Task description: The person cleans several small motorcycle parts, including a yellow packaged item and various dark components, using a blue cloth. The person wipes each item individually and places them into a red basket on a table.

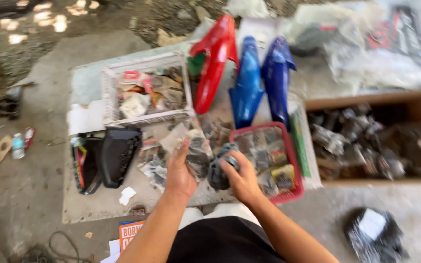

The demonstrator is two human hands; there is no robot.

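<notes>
My left hand (179,173) grips a clear plastic bag with a dark part inside (197,148), held over the low board (98,207). My right hand (242,179) closes on a dark grey round part (218,170), just left of the red basket (293,195) filled with bagged parts. The two hands are close together at the board's front edge. The picture is blurred by motion.
A white basket (144,63) of packets stands at the back left. One red fairing (215,61) and two blue fairings (247,83) lie behind. A black cover (115,153) lies left. A cardboard box (417,104) of bagged parts stands right. A dark bag (373,236) lies on the ground.
</notes>
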